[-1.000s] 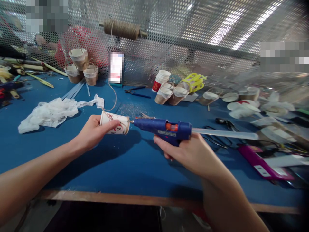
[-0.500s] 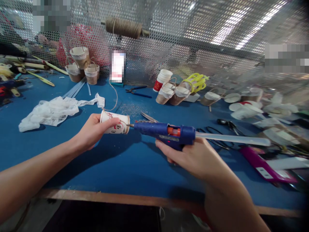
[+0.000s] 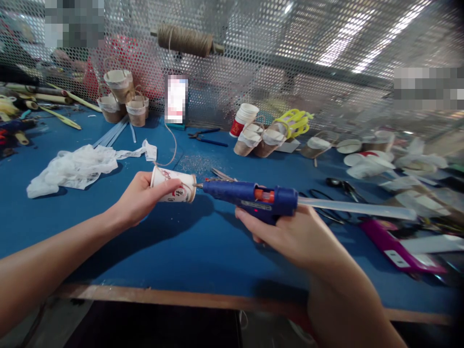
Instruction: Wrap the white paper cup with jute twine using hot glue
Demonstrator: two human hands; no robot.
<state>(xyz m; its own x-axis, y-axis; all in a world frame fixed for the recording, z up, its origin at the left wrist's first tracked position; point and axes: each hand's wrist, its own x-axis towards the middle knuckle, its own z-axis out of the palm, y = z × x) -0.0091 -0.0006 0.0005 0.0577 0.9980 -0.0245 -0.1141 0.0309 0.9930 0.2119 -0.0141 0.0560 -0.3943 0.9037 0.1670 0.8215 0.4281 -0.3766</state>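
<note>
My left hand [image 3: 139, 195] is closed around a white printed paper cup [image 3: 184, 189], tipped on its side. Twine [image 3: 175, 145] runs from the spool [image 3: 184, 40] on the mesh down to the cup, and a strand lies along the cup's wall under my thumb. A blue hot glue gun [image 3: 250, 195] is gripped in my right hand [image 3: 286, 232], with my fingers wrapped about its handle. Its nozzle points left and sits at the cup's end by the rim; whether it touches, I cannot tell. A long clear glue stick [image 3: 358, 208] sticks out of its back.
Crumpled white lace [image 3: 76, 169] lies at left, below several twine-wrapped cups [image 3: 119, 84]. Behind the glue gun are scissors [image 3: 222, 174] and blue-handled pliers [image 3: 210, 140]. A purple power strip [image 3: 395, 249] and scraps crowd the right. A perforated metal screen [image 3: 232, 67] closes off the back.
The glue gun has shifted slightly right, its nozzle drawing back a little along the cup's end. My left hand and the cup have barely moved.
</note>
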